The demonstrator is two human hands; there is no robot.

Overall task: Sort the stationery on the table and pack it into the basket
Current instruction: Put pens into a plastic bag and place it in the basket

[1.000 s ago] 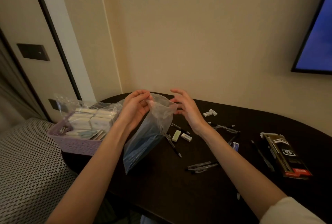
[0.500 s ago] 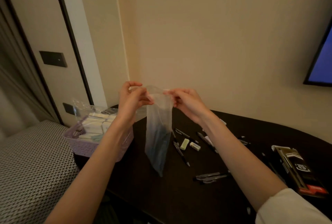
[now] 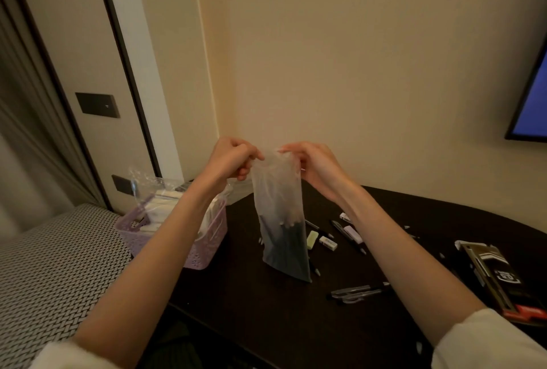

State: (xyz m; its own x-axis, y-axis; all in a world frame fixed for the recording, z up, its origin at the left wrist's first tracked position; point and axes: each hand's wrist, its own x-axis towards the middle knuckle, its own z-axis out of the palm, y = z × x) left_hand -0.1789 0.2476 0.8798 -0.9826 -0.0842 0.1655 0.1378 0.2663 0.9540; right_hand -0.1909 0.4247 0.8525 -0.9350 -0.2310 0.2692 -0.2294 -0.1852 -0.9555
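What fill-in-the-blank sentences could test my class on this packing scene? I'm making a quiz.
1. Both the left hand and the right hand pinch the top of a clear plastic ____.
2. The basket is coloured ____.
3. The basket stands to the ____ of the hanging bag.
4. Two small erasers lie on the dark ____.

Missing words: bag; purple; left; table

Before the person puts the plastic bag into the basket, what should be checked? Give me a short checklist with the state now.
1. Left hand grips bag top: ok.
2. Right hand grips bag top: ok.
3. Plastic bag hangs upright, contents at bottom: ok.
4. Bag mouth sealed: cannot tell.
5. Free room in basket: cannot tell; white boxes fill much of it.
6. All pens packed: not ok; some lie on table.
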